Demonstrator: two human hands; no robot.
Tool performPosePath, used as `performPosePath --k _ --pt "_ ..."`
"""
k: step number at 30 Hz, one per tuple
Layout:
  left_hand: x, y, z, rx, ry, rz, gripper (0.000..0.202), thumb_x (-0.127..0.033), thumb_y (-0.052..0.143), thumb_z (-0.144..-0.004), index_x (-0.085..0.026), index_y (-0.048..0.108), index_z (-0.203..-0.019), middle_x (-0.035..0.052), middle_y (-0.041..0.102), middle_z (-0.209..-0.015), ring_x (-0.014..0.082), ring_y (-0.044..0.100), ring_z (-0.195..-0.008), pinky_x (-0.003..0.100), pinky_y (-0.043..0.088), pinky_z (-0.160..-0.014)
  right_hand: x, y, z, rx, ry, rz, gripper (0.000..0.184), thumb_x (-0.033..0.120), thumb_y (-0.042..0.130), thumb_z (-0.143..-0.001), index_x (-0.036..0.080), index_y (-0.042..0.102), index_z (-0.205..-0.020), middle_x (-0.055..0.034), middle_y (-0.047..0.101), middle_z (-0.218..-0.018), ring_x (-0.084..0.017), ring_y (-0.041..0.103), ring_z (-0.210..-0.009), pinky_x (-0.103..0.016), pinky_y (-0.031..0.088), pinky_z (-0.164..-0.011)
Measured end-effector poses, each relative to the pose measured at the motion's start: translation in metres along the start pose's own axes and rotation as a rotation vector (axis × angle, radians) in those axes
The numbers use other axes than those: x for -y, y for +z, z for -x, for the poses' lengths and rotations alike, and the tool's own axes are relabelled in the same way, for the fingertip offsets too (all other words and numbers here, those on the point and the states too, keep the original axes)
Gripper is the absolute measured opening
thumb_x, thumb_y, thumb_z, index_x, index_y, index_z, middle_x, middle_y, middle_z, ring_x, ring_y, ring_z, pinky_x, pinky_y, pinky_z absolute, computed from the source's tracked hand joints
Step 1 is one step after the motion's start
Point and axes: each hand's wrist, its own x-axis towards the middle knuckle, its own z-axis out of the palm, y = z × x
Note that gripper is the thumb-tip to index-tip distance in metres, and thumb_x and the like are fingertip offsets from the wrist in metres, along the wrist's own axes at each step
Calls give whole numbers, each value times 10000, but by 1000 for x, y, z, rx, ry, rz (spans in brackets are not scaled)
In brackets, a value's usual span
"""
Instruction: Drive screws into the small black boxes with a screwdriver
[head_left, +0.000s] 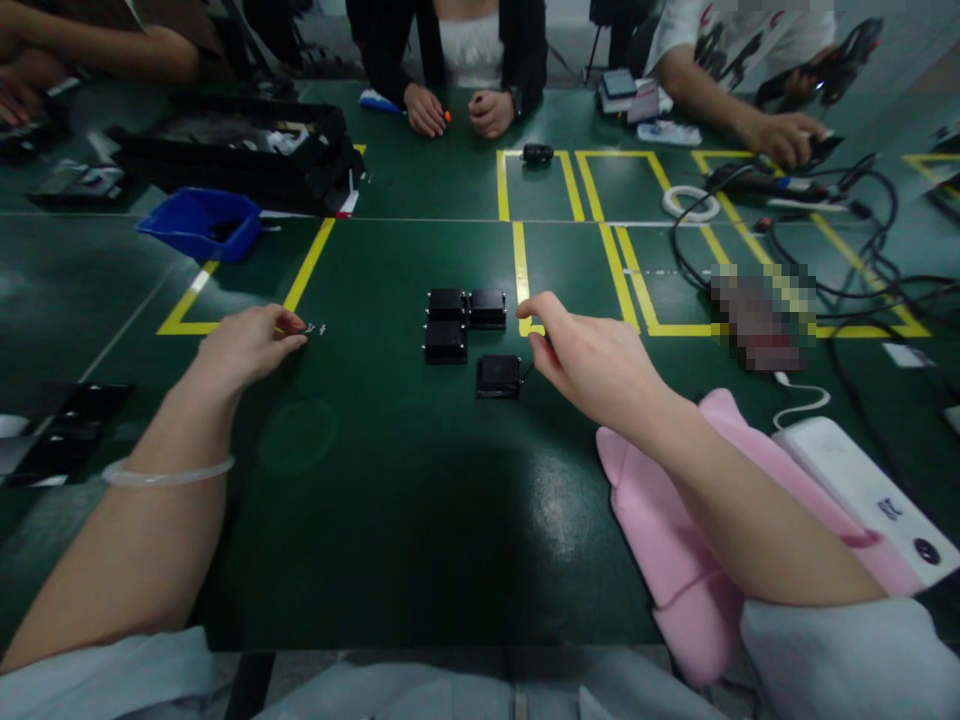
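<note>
Several small black square boxes lie on the green table: a cluster of three [456, 322] and one apart [499, 376] nearer to me. My right hand [592, 358] hovers just right of the lone box, fingers curled in a loose pinch, with nothing visible in it. My left hand [247, 343] rests on the table at the left, fingertips pinched beside tiny metal parts [315, 328]. A clear bangle [166, 474] circles my left wrist.
A blue bin [201, 223] and a black tray [240, 150] stand at the back left. Cables [847, 260] and a white tape roll [690, 203] lie at the right. A pink cloth [675, 540] and a white device [862, 485] sit under my right arm. Other people's hands [457, 110] are across the table.
</note>
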Motion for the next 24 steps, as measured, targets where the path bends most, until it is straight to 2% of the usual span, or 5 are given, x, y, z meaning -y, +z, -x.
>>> performPosePath --k 2,5,11,20,24 --pt "-9 -10 1 120 -40 -29 339 -424 581 -873 -159 648 -1075 55 689 -971 174 593 -752 269 448 -616 -1 1 0 -10 0 -12 344 294 301 -968 203 515 -1221 -2 712 -826 -141 610 -627 -253 190 -505" --pt "-22 -21 1 203 -68 -69 354 -432 500 -913 -179 619 -1131 59 660 -1062 190 583 -834 301 449 -688 -1 1 0 -8 -8 -19 336 314 307 -974 201 519 -1209 -1 714 -819 -146 619 -631 -252 190 -504" --pt "-33 -27 0 271 -87 -112 357 -400 453 -926 -157 605 -1140 77 634 -1047 200 550 -819 338 452 -725 0 1 0 4 -16 -8 324 310 312 -976 204 534 -1186 5 707 -765 -151 614 -612 -251 186 -500" --pt "-27 -15 29 13 7 -21 410 -419 400 -939 -113 588 -1138 94 648 -994 203 577 -812 336 462 -761 0 4 0 -19 -17 -31 306 276 324 -962 196 523 -1180 1 706 -806 -138 606 -627 -255 191 -503" --pt "-19 -18 46 -48 14 10 407 -416 418 -924 -141 604 -1160 75 670 -1039 200 605 -871 330 475 -809 1 5 0 -37 -23 -41 305 259 322 -954 190 518 -1178 -15 708 -853 -135 608 -644 -251 204 -506"
